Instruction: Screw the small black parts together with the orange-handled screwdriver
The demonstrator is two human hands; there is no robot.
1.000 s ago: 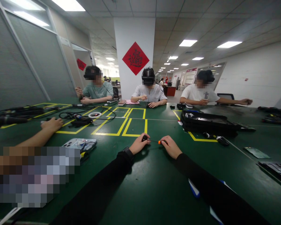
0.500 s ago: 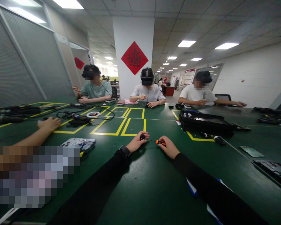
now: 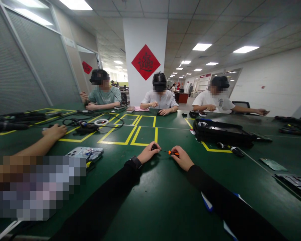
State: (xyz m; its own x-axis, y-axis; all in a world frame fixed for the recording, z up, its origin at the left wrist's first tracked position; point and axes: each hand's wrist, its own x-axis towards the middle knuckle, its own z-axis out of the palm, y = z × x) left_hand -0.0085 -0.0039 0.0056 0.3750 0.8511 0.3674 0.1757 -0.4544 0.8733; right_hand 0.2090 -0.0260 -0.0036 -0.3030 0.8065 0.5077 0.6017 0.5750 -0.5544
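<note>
Over the middle of the green table [image 3: 150, 207], my left hand [image 3: 147, 153] is closed around a small dark round part [image 3: 154, 146] whose kind I cannot make out. Opposite it, my right hand [image 3: 183, 158] grips an orange and black screwdriver [image 3: 174, 153] by its handle. The screwdriver's thin shaft points left, its tip reaching the dark part at my left fingers. Whether the tip sits inside the part is too small to tell.
A black open case [image 3: 220, 130] lies to the right, with a green circuit board [image 3: 274, 164] nearer me. Cables [image 3: 85, 126] and a white ring of tape [image 3: 101, 122] lie left. A neighbour's hand [image 3: 55, 131] rests on the table at left. Several people sit across.
The whole view has shifted slightly, so things sit a little further right. My hands keep their hold on the dark part and the screwdriver, with almost no movement between them.
</note>
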